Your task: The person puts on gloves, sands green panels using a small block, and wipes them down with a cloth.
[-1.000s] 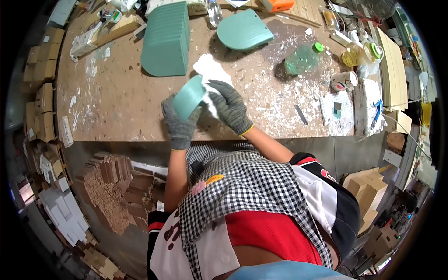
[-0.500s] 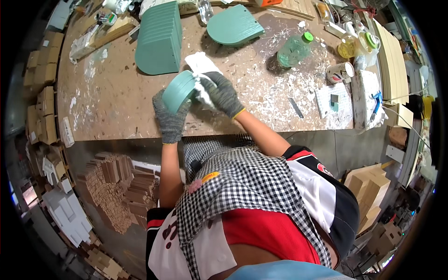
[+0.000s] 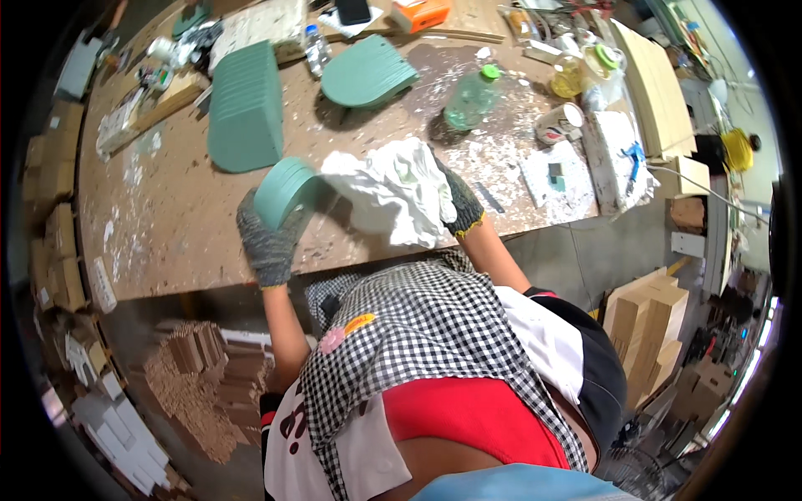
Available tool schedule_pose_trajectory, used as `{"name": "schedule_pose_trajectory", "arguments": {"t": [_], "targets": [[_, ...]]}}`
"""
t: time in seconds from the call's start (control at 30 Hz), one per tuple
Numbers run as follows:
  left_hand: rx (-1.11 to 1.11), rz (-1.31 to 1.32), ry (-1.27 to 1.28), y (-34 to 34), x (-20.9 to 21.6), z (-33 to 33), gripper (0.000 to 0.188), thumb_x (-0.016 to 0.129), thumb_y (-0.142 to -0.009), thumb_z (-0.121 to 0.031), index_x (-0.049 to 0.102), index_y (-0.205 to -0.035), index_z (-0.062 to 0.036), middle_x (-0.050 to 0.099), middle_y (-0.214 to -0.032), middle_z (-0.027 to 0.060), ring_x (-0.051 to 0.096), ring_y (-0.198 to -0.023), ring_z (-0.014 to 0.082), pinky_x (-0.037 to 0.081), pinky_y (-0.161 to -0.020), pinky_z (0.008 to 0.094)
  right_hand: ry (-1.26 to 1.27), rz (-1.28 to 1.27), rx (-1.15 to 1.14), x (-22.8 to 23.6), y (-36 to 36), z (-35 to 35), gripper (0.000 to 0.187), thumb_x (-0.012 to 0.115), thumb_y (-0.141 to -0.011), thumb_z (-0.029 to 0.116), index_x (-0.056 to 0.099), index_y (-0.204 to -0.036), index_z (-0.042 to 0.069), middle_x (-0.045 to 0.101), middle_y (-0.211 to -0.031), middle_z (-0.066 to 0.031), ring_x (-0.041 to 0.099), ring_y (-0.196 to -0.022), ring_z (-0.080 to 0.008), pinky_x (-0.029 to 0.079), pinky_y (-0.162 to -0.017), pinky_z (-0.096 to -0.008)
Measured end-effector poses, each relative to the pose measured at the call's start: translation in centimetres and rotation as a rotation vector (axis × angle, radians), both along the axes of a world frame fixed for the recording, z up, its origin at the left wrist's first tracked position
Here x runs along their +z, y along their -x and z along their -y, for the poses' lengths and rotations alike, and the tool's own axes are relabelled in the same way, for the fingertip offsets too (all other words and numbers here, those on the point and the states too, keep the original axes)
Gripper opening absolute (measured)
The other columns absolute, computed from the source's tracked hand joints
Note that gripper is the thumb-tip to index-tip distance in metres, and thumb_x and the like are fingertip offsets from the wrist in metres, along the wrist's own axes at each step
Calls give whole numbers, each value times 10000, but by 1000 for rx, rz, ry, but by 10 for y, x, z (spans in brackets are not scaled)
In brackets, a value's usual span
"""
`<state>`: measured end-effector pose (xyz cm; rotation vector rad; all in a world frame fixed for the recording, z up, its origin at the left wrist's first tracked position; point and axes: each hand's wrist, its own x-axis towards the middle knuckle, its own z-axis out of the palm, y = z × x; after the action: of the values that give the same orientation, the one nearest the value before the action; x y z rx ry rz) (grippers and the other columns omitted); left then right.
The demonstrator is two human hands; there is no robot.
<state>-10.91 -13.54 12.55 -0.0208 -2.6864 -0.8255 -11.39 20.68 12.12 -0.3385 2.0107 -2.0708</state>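
Note:
My left hand (image 3: 269, 238), in a grey knit glove, grips a curved green piece (image 3: 284, 188) with a grooved, rounded face, held above the near edge of the table. A crumpled white cloth (image 3: 393, 192) hangs from my gloved right hand (image 3: 459, 199), whose fingers are mostly hidden behind it. Cloth and green piece are close together; whether they touch I cannot tell. Beyond them lie a long ribbed green panel (image 3: 245, 113) with a rounded end and a flat rounded green panel (image 3: 368, 73).
A green-capped clear bottle (image 3: 472, 102), a paper cup (image 3: 560, 123) and a paint-spotted sheet (image 3: 555, 179) stand or lie on the right of the stained table (image 3: 167, 217). A small water bottle (image 3: 317, 52) is at the back. Stacked brown boards (image 3: 200, 367) sit on the floor below.
My right hand has moved right, away from the green piece, and the white cloth is now spread wider. The left hand still holds the piece. The view has shifted.

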Motion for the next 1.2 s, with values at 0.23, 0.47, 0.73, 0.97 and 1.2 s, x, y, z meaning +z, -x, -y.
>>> {"name": "schedule_pose_trajectory", "arguments": {"t": [0.23, 0.47, 0.73, 0.97, 1.2], "targets": [[-13, 57, 121, 15, 22, -11, 778, 860, -705, -365, 566, -1370, -88, 639, -1232, 158, 564, -1155, 367, 413, -1029, 474, 59, 36, -919, 125, 1, -64, 301, 664, -994, 235, 680, -1208, 25, 715, -1017, -19, 637, -884, -83, 517, -736, -249], [-28, 155, 135, 25, 32, -20, 781, 872, -694, -312, 578, -1368, -49, 635, -1292, 167, 556, -1195, 374, 394, -1068, 464, -1012, -948, -1073, 82, 90, -109, 355, 814, -812, 220, 720, -1119, 70, 708, -1117, -146, 662, -1001, -334, 511, -914, -439], [-54, 110, 167, 22, 32, -26, 784, 881, -687, -331, 588, -1358, -50, 634, -1295, 161, 555, -1173, 360, 393, -1056, 469, -1315, -888, -853, 43, 106, -117, 405, 789, -843, 292, 675, -1187, 110, 695, -1135, -160, 665, -1016, -336, 510, -946, -449], [-45, 114, 139, 15, 34, -16, 772, 871, -700, -348, 582, -1358, -67, 630, -1289, 143, 530, -1188, 364, 372, -1065, 468, -290, -554, -1369, 106, 58, -160, 307, 623, -1012, 179, 646, -1254, -8, 698, -1154, -106, 642, -1007, -139, 532, -871, -271], [-92, 66, 273, 13, 40, -14, 805, 865, -698, -380, 562, -1363, -44, 631, -1267, 155, 548, -1118, 379, 419, -995, 480, -849, -1020, -1166, 132, 69, -139, 315, 747, -843, 104, 713, -1144, 14, 722, -1128, -158, 676, -1015, -301, 494, -950, -397]]}}
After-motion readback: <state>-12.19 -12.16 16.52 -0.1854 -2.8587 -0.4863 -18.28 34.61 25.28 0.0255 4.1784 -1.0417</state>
